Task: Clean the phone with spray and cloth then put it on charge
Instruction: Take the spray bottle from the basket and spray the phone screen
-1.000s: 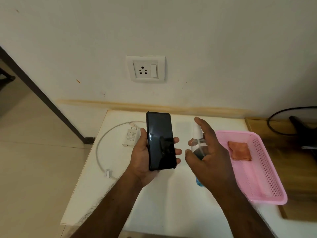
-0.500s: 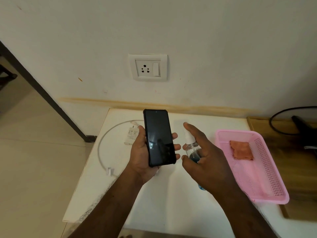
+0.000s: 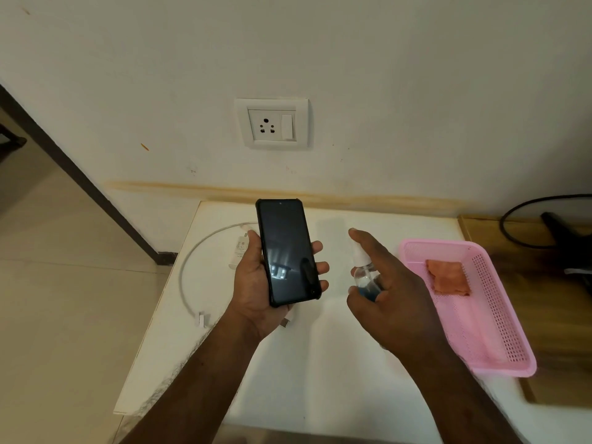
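Note:
My left hand [image 3: 256, 296] grips a black phone [image 3: 286, 251] upright over the white table [image 3: 320, 363], its dark screen facing me. To its right, my right hand [image 3: 390, 293] holds a small clear spray bottle [image 3: 365, 277] with blue liquid and a white nozzle, forefinger laid over the top, nozzle turned toward the phone. An orange cloth [image 3: 448, 277] lies in the pink basket [image 3: 499, 322]. A white charger adapter [image 3: 238, 249] with its looped white cable [image 3: 185, 277] lies on the table, partly behind my left hand.
A white wall socket [image 3: 272, 125] with a switch sits on the wall above the table. A wooden surface [image 3: 560, 315] at the right carries a black cable and a dark object. Tiled floor lies to the left of the table edge.
The spray bottle in my right hand has shifted slightly left, closer to the phone. The phone stays upright in my left hand.

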{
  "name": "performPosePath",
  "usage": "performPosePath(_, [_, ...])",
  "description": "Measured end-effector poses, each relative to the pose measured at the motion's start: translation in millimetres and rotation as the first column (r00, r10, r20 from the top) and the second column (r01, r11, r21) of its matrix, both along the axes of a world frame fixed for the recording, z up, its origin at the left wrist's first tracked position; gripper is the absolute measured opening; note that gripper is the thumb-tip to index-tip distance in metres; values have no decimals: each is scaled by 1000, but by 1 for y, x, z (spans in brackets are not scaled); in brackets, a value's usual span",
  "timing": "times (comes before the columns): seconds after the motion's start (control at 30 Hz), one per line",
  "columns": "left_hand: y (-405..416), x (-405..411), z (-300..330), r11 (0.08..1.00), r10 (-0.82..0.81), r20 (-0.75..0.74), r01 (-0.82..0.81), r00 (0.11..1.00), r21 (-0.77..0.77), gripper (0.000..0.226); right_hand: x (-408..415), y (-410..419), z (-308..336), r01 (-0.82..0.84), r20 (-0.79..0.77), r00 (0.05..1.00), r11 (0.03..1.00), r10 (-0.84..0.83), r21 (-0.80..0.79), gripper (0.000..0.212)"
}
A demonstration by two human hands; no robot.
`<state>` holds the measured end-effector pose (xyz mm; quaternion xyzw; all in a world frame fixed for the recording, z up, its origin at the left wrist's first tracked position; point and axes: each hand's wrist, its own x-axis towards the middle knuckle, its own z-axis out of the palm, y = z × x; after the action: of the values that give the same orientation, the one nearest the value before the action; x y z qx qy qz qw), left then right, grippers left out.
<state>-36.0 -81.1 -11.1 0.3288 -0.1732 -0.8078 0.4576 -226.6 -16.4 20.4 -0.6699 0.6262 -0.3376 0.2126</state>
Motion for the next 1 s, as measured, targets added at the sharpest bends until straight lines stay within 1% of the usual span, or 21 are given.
performPosePath(0.07, [-1,0,0,1000,7,-1,-7,1000,3,83,-1,-1,-2,19,-3,1000,1000,-19,0,82])
performPosePath(0.27, [2,-1,1,1000,-14,-7,14,1000,12,82,-1,-2,0,139,54,989,989,-137,-49,84])
performPosePath(0.4, [4,-2,3,999,-51,10,51,999,0,80,-4,-1,2,217,95,974,972,-208,-94,74])
performPosePath(0.5, [5,-3,4,997,-74,10,74,997,-11,81,-6,0,4,240,141,965,963,-222,-125,68])
performPosePath(0.57, [5,-4,5,996,-89,8,90,996,-16,82,-7,-1,3,252,164,958,963,-234,-99,69])
performPosePath(0.73, [8,-10,3,992,-129,1,129,992,-12,80,-8,-6,-3,303,137,947,950,-291,-71,71])
performPosePath(0.83, [11,-15,0,987,-160,-23,159,987,-18,78,-9,-9,-9,347,98,935,937,-342,-40,68])
performPosePath(1.0, [16,-21,-4,973,-232,-64,232,971,-7,79,-9,-12,-13,376,75,924,926,-376,16,63])
